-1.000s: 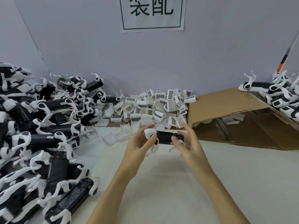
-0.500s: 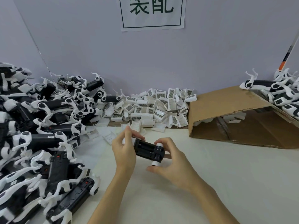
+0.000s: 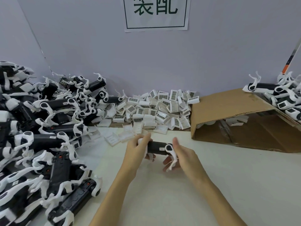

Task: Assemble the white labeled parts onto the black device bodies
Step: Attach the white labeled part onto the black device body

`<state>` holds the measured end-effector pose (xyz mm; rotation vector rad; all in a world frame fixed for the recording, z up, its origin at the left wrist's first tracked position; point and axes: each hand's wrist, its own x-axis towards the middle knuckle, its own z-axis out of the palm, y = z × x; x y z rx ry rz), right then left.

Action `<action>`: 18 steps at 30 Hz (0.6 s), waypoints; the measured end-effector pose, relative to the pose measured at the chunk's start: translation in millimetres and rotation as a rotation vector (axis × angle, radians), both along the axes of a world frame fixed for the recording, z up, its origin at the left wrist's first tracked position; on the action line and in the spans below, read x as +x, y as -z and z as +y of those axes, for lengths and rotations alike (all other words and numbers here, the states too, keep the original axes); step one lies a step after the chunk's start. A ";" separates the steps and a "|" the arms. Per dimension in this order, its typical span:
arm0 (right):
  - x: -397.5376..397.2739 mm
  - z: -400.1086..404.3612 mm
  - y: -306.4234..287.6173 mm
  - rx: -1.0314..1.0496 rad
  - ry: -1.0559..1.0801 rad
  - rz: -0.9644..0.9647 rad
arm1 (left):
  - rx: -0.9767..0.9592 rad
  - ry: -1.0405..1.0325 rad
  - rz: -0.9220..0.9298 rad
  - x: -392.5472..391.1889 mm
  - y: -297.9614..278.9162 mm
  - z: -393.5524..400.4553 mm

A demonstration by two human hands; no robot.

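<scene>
Device body (image 3: 157, 148): held above the worktop (image 3: 162, 201), long axis left-right.
Left hand (image 3: 136, 150): fingers grasp its left end.
Right hand (image 3: 182, 155): fingers released, cradling right end.
White labeled parts (image 3: 156, 110): heaped farther off; right hand freer to reach.

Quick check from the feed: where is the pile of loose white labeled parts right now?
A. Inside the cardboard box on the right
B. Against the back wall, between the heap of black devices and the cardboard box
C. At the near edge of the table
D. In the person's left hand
B: the white labeled parts lie heaped at the wall's foot, with the heap of black devices to their left and the cardboard box to their right.
</scene>
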<state>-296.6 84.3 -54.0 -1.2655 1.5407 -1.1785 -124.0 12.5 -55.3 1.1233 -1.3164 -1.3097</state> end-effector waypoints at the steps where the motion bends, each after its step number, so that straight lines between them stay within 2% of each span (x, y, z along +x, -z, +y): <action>1: 0.9 -2.9 0.8 0.009 -0.016 -0.097 | 0.045 -0.059 0.054 1.0 0.9 -2.3; 3: 5.1 -13.6 2.5 -0.026 0.029 -0.180 | 0.126 -0.177 0.197 6.4 1.2 -9.0; 5: 4.0 -27.9 8.3 -0.067 0.120 0.061 | 0.218 -0.273 0.321 10.2 1.5 -12.5; 8: 5.9 -54.6 13.5 -0.056 0.097 0.451 | 0.309 -0.329 0.492 14.3 3.1 -12.9; 10: 7.7 -75.5 12.6 -0.041 0.055 0.628 | 0.339 -0.319 0.569 15.9 1.9 -13.5; 12: 6.8 -96.1 10.6 -0.022 0.051 0.755 | 0.360 -0.300 0.563 17.2 2.0 -14.0; 15: -0.9 -116.5 17.0 0.014 0.076 0.801 | 0.362 -0.282 0.504 17.4 2.6 -14.3; 18: -6.6 -117.6 24.7 -0.065 0.123 0.681 | 0.351 -0.303 0.473 16.6 2.5 -16.2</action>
